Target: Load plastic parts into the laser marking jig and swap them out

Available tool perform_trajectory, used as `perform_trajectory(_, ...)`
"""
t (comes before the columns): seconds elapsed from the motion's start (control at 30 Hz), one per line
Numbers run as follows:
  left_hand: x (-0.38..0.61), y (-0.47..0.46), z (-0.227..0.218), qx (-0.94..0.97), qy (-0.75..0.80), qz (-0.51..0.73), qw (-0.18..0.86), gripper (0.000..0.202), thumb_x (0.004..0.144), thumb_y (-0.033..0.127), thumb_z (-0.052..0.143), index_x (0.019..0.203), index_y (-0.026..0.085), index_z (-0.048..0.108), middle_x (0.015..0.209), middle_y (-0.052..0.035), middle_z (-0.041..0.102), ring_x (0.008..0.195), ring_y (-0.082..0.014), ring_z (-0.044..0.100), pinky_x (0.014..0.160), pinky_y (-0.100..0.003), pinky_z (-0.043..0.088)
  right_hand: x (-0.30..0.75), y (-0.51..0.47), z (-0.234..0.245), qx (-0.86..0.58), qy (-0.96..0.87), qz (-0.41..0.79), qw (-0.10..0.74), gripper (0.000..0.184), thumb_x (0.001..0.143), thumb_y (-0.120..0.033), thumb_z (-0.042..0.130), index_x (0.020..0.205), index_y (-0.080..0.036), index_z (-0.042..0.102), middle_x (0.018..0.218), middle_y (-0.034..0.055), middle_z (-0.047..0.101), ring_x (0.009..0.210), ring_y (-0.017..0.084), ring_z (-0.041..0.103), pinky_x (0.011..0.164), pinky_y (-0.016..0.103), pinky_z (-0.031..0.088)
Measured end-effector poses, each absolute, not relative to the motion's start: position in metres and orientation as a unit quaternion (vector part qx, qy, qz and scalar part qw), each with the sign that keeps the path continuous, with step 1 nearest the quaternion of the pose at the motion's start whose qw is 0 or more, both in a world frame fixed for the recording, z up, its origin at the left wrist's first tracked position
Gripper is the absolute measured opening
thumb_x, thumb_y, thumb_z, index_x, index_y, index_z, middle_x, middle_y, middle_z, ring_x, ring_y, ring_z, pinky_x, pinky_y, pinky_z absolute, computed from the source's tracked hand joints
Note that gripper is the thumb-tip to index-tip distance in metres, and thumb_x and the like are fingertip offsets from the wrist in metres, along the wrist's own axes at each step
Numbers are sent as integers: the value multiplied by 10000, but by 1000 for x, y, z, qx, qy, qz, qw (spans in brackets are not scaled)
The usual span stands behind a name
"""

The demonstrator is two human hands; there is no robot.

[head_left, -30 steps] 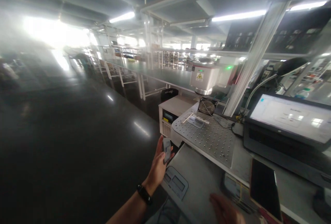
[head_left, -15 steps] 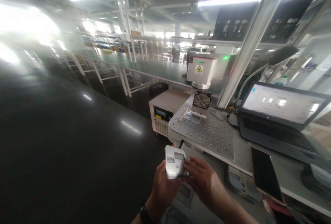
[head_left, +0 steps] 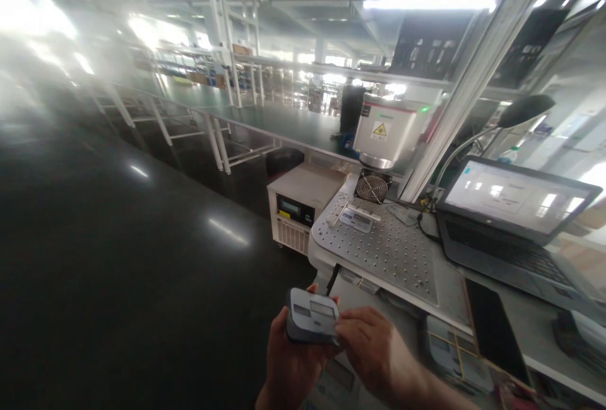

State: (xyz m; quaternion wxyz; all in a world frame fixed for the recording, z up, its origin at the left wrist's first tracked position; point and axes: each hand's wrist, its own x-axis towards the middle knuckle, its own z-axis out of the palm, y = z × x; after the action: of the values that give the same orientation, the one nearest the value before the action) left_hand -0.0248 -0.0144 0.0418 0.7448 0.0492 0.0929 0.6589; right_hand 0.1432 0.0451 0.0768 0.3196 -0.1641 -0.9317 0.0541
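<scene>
Nearest the camera, left hand (head_left: 288, 366) cupped under a small grey plastic casing (head_left: 312, 316), fingers wrapped around its left edge; right hand (head_left: 374, 350) pinching the casing's right side with thumb and fingertips. Both hands thus clamped on the same part, held in the air just off the front edge of the table (head_left: 369, 290), over dark floor (head_left: 118, 258). Two shallow rectangular recesses visible on the casing's upper face; underside hidden. Risk noted: casing held over open floor rather than over the table, so a slackened pinch likely to mean a drop onto hard ground. Just beyond, a perforated metal plate (head_left: 383, 252) carrying a similar flat part (head_left: 356, 219) near its far edge, beneath a laser head (head_left: 384, 135) with a yellow warning label. Small round fan (head_left: 372, 187) standing behind that part. Second risk: hands reaching under the head while the green indicator is lit. To the right, an open laptop (head_left: 511, 214) and a dark tablet (head_left: 495, 328), the latter near the table edge and liable to be knocked. White cabinet (head_left: 300, 205) to the left of the plate; long benches farther back, blurred.
</scene>
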Motion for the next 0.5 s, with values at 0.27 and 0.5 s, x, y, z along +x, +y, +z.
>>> perform_trajectory(0.27, -25, -8, 27, 4, 86, 659, 747, 503, 925, 537, 388, 1246, 259, 657, 1162, -164, 728, 1112, -340, 667, 975, -614, 454, 138, 50, 72, -169, -929, 135, 300, 238, 989, -268, 491, 787, -215, 605, 740, -3, 723, 797, 138, 699, 761, 242, 531)
perform_trajectory(0.5, -32, -6, 13, 69, 112, 687, 715, 454, 862, 383, 532, 1293, 275, 625, 1285, -168, 677, 1243, -449, 568, 1033, -695, 367, 183, 119, 123, -341, -875, 0, 345, 178, 979, -218, 512, 1073, -207, 662, 904, 35, 755, 771, 120, 697, 686, 202, 501)
